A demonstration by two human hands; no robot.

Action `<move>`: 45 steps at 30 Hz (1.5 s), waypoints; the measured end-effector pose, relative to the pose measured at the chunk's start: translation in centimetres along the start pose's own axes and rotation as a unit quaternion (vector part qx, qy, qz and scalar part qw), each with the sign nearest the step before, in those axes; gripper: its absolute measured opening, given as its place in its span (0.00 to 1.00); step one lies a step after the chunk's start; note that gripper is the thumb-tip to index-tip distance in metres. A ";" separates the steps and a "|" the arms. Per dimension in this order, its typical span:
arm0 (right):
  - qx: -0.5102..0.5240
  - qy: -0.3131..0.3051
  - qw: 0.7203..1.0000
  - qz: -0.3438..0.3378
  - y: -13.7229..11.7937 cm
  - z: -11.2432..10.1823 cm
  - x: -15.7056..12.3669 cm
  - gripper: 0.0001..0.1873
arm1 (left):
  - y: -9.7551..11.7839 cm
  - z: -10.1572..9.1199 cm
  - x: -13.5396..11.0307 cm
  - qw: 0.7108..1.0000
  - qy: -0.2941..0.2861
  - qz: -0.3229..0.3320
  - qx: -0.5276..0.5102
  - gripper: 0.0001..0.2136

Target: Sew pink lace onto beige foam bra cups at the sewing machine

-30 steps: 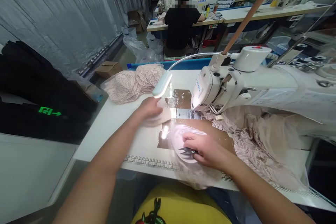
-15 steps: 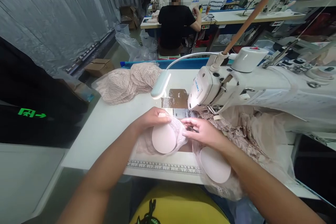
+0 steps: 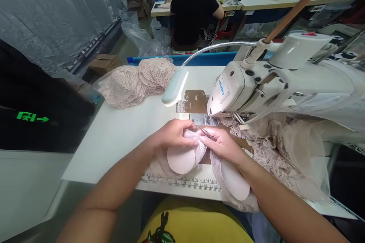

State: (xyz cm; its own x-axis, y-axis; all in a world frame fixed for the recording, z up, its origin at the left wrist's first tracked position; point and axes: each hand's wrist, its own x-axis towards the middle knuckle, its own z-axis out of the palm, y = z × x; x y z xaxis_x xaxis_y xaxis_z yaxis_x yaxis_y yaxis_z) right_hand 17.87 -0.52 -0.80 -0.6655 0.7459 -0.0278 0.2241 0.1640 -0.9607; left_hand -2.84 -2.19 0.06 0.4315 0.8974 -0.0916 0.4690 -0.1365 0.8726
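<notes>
A pale pink lace bra with two smooth cups lies over the table's front edge. Its left cup (image 3: pixel 180 161) hangs from my left hand (image 3: pixel 177 133), whose fingers and thumb pinch the lace edge. The other cup (image 3: pixel 234 182) rests below my right forearm. My right hand (image 3: pixel 221 140) is closed around small metal thread snips (image 3: pixel 206 133), with their tips pointing at the pinched edge. Both hands almost meet in front of the sewing machine head (image 3: pixel 228 89). My fingers hide part of the snips and the fabric edge.
A bundle of beige lace cups (image 3: pixel 134 81) sits at the table's back left. The lamp (image 3: pixel 174 86) hangs over the table (image 3: pixel 114 136). More lace fabric (image 3: pixel 273 155) lies right under the machine arm. A ruler strip (image 3: pixel 185 182) runs along the front. A person (image 3: pixel 195 13) sits ahead.
My hands have come closer together, and the left has shifted right along the lace edge. The snips' tips now reach the pinched edge. The view has tilted down.
</notes>
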 end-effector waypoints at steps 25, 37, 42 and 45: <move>-0.058 0.007 0.998 0.015 -0.8 -1.1 -0.4 0.10 | -1.1 0.9 0.7 0.962 -0.087 -0.055 -0.252 0.11; -0.023 0.010 0.997 0.068 -0.1 -0.4 0.0 0.12 | -1.0 -0.8 0.1 0.977 -0.161 -0.049 -0.132 0.14; -0.069 -0.067 0.991 0.089 -0.7 -1.3 -0.4 0.17 | -1.2 -4.0 -1.4 0.981 -0.159 -0.094 -0.052 0.07; -0.017 -0.090 0.992 0.086 -0.8 -0.9 -0.3 0.18 | -0.7 -4.2 -1.7 0.986 -0.131 -0.068 -0.083 0.08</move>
State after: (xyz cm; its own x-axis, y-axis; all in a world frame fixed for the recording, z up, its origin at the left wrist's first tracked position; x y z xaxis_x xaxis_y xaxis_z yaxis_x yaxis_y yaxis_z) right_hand 18.58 -0.27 0.19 -0.7311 0.6374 -0.2435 0.3684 0.0684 -0.9271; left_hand -7.10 -1.86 1.62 0.5672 0.7610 -0.3149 0.4136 0.0674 0.9080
